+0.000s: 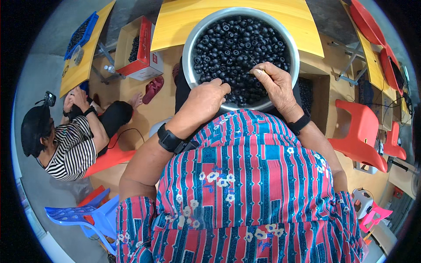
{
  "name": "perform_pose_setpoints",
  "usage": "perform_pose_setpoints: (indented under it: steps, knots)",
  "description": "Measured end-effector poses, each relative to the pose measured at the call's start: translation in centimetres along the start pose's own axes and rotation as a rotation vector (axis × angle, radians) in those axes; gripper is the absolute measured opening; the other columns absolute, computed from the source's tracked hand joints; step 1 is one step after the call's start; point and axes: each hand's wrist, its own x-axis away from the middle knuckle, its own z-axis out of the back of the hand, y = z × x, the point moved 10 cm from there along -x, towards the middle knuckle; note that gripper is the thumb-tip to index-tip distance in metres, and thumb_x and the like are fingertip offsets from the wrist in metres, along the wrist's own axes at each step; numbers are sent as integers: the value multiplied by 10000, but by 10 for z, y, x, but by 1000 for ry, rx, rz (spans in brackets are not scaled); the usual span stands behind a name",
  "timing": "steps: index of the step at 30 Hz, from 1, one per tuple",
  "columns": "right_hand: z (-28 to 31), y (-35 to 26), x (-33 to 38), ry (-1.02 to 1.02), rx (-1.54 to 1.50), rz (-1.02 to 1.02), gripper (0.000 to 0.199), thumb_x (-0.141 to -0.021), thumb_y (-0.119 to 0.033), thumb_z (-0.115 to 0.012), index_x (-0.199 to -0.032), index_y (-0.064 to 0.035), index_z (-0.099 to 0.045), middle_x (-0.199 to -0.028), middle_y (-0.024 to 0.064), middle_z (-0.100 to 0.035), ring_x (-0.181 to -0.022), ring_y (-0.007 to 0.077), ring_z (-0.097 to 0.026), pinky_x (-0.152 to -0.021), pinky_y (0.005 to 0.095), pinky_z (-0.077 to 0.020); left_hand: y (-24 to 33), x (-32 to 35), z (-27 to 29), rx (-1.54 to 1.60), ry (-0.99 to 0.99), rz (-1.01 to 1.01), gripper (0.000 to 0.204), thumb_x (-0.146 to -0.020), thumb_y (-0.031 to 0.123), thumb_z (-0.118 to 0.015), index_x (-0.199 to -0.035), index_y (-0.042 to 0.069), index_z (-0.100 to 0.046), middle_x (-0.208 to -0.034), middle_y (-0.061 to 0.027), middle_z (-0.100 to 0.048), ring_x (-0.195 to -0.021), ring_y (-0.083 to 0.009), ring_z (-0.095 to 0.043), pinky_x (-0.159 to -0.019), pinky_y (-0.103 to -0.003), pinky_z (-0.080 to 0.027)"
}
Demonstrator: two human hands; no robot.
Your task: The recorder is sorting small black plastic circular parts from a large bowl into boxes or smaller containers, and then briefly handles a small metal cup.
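A wide metal basin (295, 50) rests at my lap, against the table's near edge. Small, round, shiny black pieces (237, 41) fill it, many with a hole like beads. Over the basin's near left rim, my left hand (206, 100) is closed, its fingertips together above the pieces; what they hold is hidden. My right hand (277, 85) is closed in a pinch over the right part of the pieces. Near its thumb and forefinger shows something thin, too small to name. Both wrists wear black bands.
A yellow table (175, 22) stands beyond the basin. To the left are an open carton (153, 61), a blue tray (81, 35) of black pieces and a seated person (70, 144). Red stools (357, 131) and red basins (367, 22) are at the right; a blue chair (101, 219) stands behind left.
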Motion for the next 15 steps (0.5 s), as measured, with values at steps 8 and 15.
perform_pose_setpoints:
  steps: [8, 15]
  knots:
    - [-1, 1, 1, -2, 3, 8, 167, -924, -163, -638, -912, 3, -652, -791, 12, -608, -761, 74, -538, -697, 240, -451, 1, -2, -1, -20, -20, -2, 165, -810, 90, -611, -974, 83, -633, -907, -120, -587, -857, -339, -624, -740, -435, -511]
    - [-1, -2, 0, -14, 15, 21, 182, -923, -174, -639, -915, 7, -654, -804, 29, -615, -763, 87, -548, -703, 251, -454, -3, -4, -5, -51, -20, -18, 146, -798, 82, -613, -944, 73, -620, -909, -122, -593, -879, -340, -622, -739, -438, -507]
